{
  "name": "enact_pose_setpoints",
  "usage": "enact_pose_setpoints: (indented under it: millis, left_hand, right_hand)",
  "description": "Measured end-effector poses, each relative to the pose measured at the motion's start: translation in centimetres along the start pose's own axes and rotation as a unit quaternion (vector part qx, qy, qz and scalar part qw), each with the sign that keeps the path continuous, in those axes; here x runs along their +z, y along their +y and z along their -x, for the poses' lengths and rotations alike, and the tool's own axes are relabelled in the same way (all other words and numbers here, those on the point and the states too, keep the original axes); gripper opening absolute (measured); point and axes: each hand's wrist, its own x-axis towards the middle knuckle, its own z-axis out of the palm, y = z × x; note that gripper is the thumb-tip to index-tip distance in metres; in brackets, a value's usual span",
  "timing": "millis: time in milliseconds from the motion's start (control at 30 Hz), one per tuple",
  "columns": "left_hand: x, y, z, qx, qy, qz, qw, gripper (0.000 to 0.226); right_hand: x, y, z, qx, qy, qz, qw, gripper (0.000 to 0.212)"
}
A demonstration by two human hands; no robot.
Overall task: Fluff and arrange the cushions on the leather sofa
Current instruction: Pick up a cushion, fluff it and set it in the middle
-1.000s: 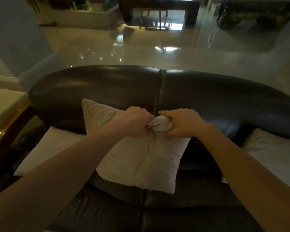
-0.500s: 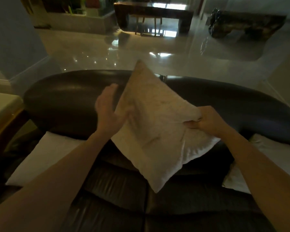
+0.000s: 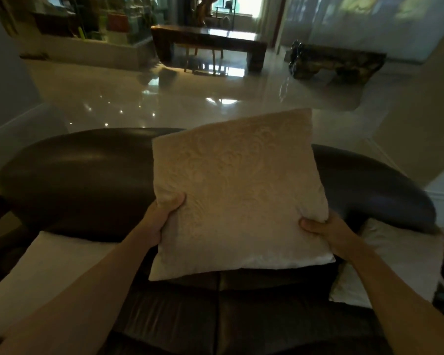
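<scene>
**Cushion held upright over the sofa**

You hold the patterned cushion [image 3: 239, 193] upright above the leather sofa [image 3: 82, 175], hiding the backrest's middle. Your left hand [image 3: 162, 219] clamps its left edge, your right hand [image 3: 323, 230] its lower right corner; fingers behind are hidden. A left cushion [image 3: 51, 262] and a right cushion [image 3: 395, 262] lie partly covered by your arms.

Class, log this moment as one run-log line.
step: fluffing | held: patterned cushion, upright above sofa | left hand: side grip | right hand: side grip | side cushions: lying on seat
</scene>
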Motion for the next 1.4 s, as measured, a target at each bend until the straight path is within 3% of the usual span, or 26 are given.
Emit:
enact_pose_setpoints:
  millis: [200, 267, 433, 600, 733, 867, 1033, 1167, 1333, 1367, 1400]
  left_hand:
    - [0.3, -0.2, -0.9, 0.089, 0.038, -0.015, 0.995, 0.087]
    - [0.3, -0.5, -1.0, 0.111, 0.048, -0.031, 0.992, 0.077]
    - [0.8, -1.2, -1.0, 0.144, 0.033, -0.038, 0.988, 0.053]
    - [1.8, -1.6, -1.8, 0.151, 0.015, -0.034, 0.988, 0.060]
    - [2.6, -2.5, -2.7, 0.118, -0.012, -0.015, 0.993, 0.071]
    - [2.9, -3.0, -3.2, 0.082, -0.027, 0.011, 0.996, 0.065]
    - [2.9, -3.6, -4.0, 0.053, -0.009, 0.034, 0.998, 0.073]
    - [2.9, -4.0, -4.6, 0.045, 0.003, 0.047, 0.998, 0.066]
    - [2.9, -5.2, -4.5, 0.025, 0.017, 0.035, 0.999, 0.084]
    - [3.0, -4.7, -4.1, 0.012, 0.011, 0.027, 1.000, 0.087]
    - [1.5, -10.1, -8.7, -0.056, 0.033, 0.027, 0.997, 0.090]
  right_hand:
    - [0.6, 1.3, -0.7, -0.005, 0.033, -0.075, 0.997, 0.081]
    - [0.9, 1.1, -1.0, -0.020, 0.026, -0.065, 0.997, 0.075]
    - [1.7, 1.1, -2.2, 0.043, 0.058, -0.125, 0.989, 0.084]
    - [2.4, 2.4, -2.6, 0.028, 0.110, -0.136, 0.984, 0.094]
    - [1.0, 4.1, -3.8, 0.030, 0.106, -0.167, 0.980, 0.091]
    - [-0.2, 4.9, -5.4, 0.037, 0.078, -0.175, 0.981, 0.068]
    - [-0.2, 6.3, -7.6, 0.050, 0.047, -0.156, 0.985, 0.094]
    - [0.2, 7.4, -8.1, 0.039, 0.016, -0.169, 0.985, 0.080]
    - [-0.1, 8.9, -7.5, 0.056, 0.020, -0.173, 0.983, 0.077]
    - [0.2, 8.5, -7.4, 0.074, 0.012, -0.161, 0.984, 0.077]
    - [1.8, 14.0, -11.0, 0.137, 0.009, -0.146, 0.980, 0.078]
